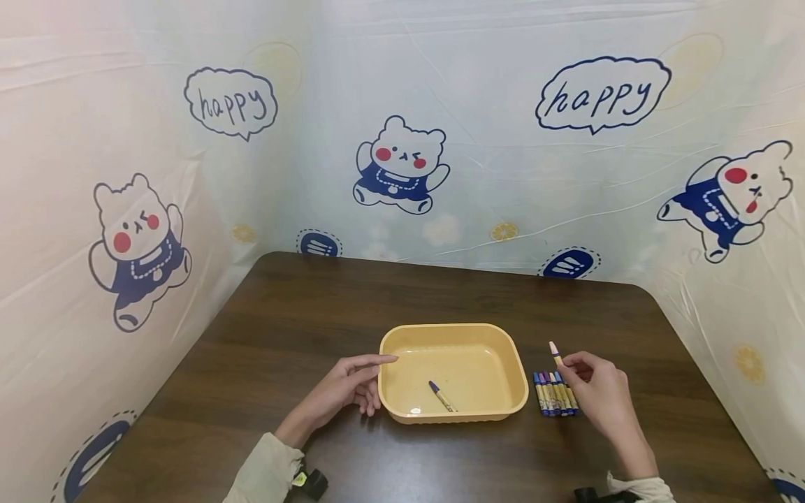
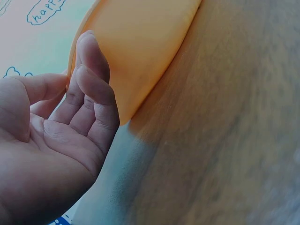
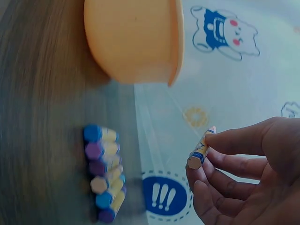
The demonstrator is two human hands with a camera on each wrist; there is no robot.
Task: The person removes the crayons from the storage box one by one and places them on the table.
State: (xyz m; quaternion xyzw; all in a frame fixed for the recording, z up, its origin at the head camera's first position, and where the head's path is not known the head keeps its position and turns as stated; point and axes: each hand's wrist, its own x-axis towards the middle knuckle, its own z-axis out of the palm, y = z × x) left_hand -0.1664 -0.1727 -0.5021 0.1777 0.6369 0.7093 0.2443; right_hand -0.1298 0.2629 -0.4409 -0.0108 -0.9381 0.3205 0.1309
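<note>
A pale pink-tipped crayon (image 1: 556, 354) in a yellow and blue wrapper is pinched between the thumb and fingers of my right hand (image 1: 602, 392). The right wrist view shows the flat end of this crayon (image 3: 199, 157) towards the camera. Just below it, a row of several crayons (image 1: 553, 397) lies side by side on the table. My left hand (image 1: 344, 388) holds the left rim of a yellow plastic basin (image 1: 516, 363), its other fingers loosely bent near the outer wall (image 2: 140, 51). One blue-tipped crayon (image 1: 443, 396) lies inside the basin.
The dark wooden table (image 1: 302, 307) carries the basin in its middle, with the crayon row to the right. A pale printed curtain (image 1: 478, 181) stands around the back and both sides of the table.
</note>
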